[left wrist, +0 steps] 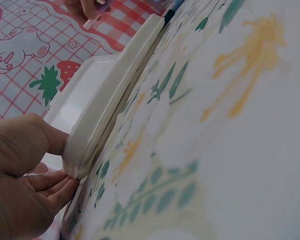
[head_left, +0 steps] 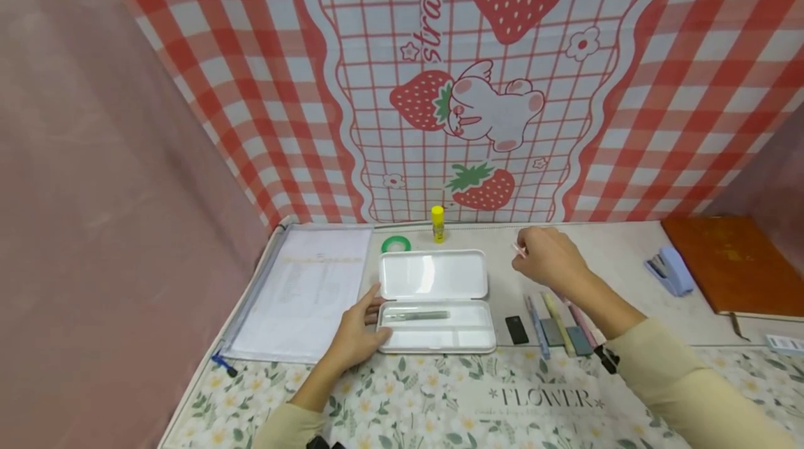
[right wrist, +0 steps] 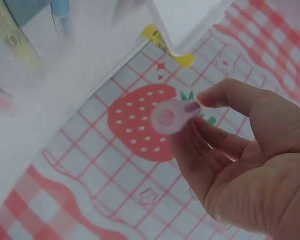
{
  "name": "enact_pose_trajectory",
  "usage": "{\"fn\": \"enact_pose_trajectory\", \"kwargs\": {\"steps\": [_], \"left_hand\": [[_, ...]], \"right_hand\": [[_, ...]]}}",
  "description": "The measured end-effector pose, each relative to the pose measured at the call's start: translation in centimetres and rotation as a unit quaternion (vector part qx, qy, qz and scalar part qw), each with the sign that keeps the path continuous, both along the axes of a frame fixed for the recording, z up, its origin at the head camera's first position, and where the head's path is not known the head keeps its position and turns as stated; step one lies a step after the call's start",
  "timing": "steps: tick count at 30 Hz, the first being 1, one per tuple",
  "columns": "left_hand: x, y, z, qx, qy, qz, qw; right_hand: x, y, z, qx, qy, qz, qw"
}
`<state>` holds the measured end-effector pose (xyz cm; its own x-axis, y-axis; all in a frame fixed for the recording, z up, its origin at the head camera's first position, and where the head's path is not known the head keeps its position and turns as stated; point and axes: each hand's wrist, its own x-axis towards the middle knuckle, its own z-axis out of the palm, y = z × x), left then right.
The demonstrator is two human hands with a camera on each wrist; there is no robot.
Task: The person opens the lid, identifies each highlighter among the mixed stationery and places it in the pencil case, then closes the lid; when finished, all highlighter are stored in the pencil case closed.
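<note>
A white pencil case stands open on the table, its lid tipped back. A grey-green pen lies in its long rear compartment. My left hand grips the case's left end, thumb over the rim and fingers against the outer side, as the left wrist view shows. To the right of the lid, my right hand is raised and pinches a slim pink-and-white pen between thumb and fingers. The right wrist view catches that pen nearly end-on, with a clip at one side; most of its length is hidden.
Right of the case lie a black eraser-like block and blue, yellow and pink highlighters. Behind stand a yellow glue stick and green tape. A document folder lies left; a stapler and brown notebook lie right.
</note>
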<state>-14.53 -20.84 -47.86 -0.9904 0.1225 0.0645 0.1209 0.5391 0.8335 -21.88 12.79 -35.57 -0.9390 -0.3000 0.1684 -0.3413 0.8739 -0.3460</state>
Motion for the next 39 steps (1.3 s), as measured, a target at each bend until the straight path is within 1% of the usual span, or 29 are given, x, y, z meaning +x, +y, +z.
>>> {"fn": "enact_pose_trajectory", "kwargs": {"steps": [4,7,12,17,20,23,28,30,35,39], "left_hand": [[0.1,-0.1,0.1,0.002,0.002,-0.003,1.0],[0.1,-0.1,0.2,0.003,0.001,-0.004,1.0],[0.1,-0.2,0.2,0.009,0.006,-0.009,0.9999],[0.2,-0.4,0.2,0.009,0.005,-0.011,0.9999],[0.1,-0.4,0.2,0.014,0.011,-0.015,0.9997],[0.0,-0.4,0.2,0.015,0.012,-0.017,0.9997],[-0.2,-0.3,0.2,0.007,-0.003,-0.008,0.9999],[-0.2,-0.3,0.2,0.005,-0.01,-0.005,0.9999],[-0.1,-0.4,0.2,0.004,-0.007,-0.011,0.9999],[-0.1,-0.5,0.1,0.006,-0.004,-0.015,0.9999]], "right_hand": [[-0.4,-1.3,0.6,0.023,0.018,0.046,0.999],[-0.7,-3.0,1.0,0.03,0.032,0.078,0.996],[-0.8,-7.0,1.0,0.001,0.007,0.114,0.993],[-0.6,-11.0,0.0,-0.023,-0.012,0.155,0.988],[-0.4,-12.9,-0.5,-0.03,-0.012,0.179,0.983],[-0.3,-14.2,-1.0,-0.025,-0.012,0.199,0.98],[0.1,-15.3,-2.1,0.003,-0.025,0.219,0.975],[0.4,-15.5,-2.7,0.008,-0.045,0.226,0.973],[1.2,-15.9,-4.4,0.01,-0.096,0.251,0.963],[1.6,-16.1,-5.9,0.02,-0.104,0.273,0.956]]}}
